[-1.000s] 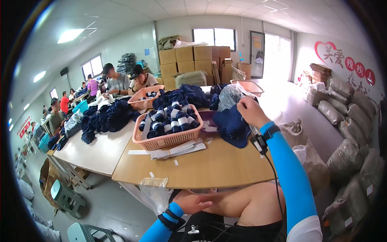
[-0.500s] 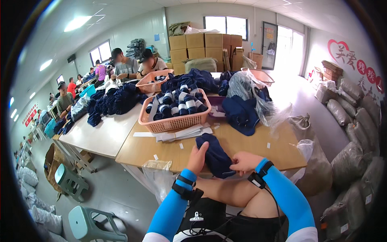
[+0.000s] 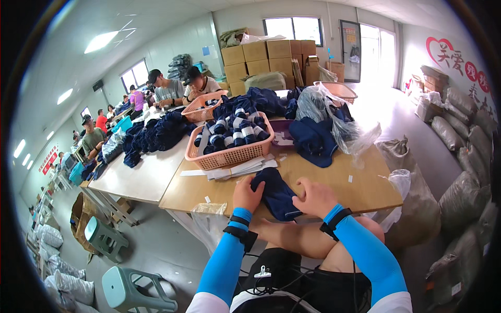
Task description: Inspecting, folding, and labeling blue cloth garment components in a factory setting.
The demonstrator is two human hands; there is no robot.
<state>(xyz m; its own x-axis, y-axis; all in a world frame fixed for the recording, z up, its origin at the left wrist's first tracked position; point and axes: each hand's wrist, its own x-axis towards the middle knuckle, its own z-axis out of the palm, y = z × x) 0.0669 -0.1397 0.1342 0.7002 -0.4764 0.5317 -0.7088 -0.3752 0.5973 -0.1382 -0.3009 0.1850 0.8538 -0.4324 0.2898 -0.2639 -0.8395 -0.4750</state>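
A folded navy cloth piece (image 3: pixel 277 195) is held up at the near table edge, above my lap. My left hand (image 3: pixel 248 194) is closed on its upper left side, with the thumb over the cloth. At its right edge is my right hand (image 3: pixel 317 198), its index finger and thumb curved apart and the thumb touching the fabric. Just beyond lies a stack of white paper strips (image 3: pixel 242 168). Behind the strips stands an orange basket (image 3: pixel 229 157) full of navy rolls (image 3: pixel 239 134) with white bands.
Loose navy cloth (image 3: pixel 313 141) and clear plastic bags (image 3: pixel 355 138) lie at the table's right. A purple tray (image 3: pixel 282 130) sits beside the basket. Co-workers (image 3: pixel 201 86) sit across the tables. Green stools (image 3: pixel 125 289) stand at lower left; stuffed sacks (image 3: pixel 454 141) line the right wall.
My right hand has loosened from its pinch at the cloth's lower right corner and moved up along the edge. The cloth has shifted slightly away from me, still in my left hand.
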